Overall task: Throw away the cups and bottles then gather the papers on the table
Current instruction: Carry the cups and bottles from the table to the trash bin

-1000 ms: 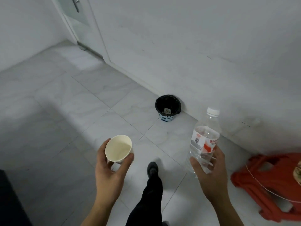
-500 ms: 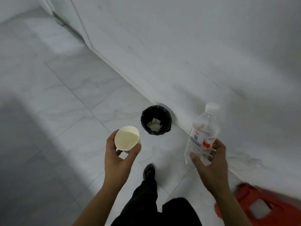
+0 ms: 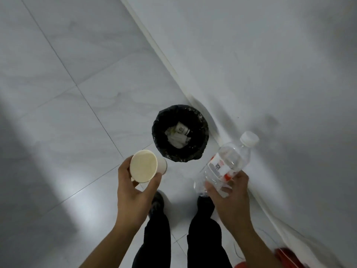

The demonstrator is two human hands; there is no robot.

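Your left hand (image 3: 133, 192) grips the paper cup (image 3: 144, 166) between thumb and curled fingers. The cup tips toward you, its pale inside showing. It sits just short of the bin (image 3: 202, 149), near the bin's closest rim and a little to the left of it.

Your right hand (image 3: 231, 194) wraps around the lower part of the clear plastic bottle (image 3: 226, 163) – fingers curled across the red and white label. The bottle leans away from you, and its white cap (image 3: 249, 139) points up and to the right. It is beside the bin's right edge, not over the opening.

The bin is small and round with a black liner folded over its rim. It stands on the pale tiled floor (image 3: 77, 113), close against the skirting (image 3: 168, 62) of the white wall (image 3: 270, 55). Crumpled white rubbish (image 3: 178, 140) lies at the bottom.

Nothing lies between either hand and the bin's mouth. Your legs (image 3: 154, 238) in dark trousers stand below the hands, one dark shoe (image 3: 157, 202) under the left wrist. A red object (image 3: 286, 256) sits blurred at the bottom right by the wall – what it is cannot be made out.
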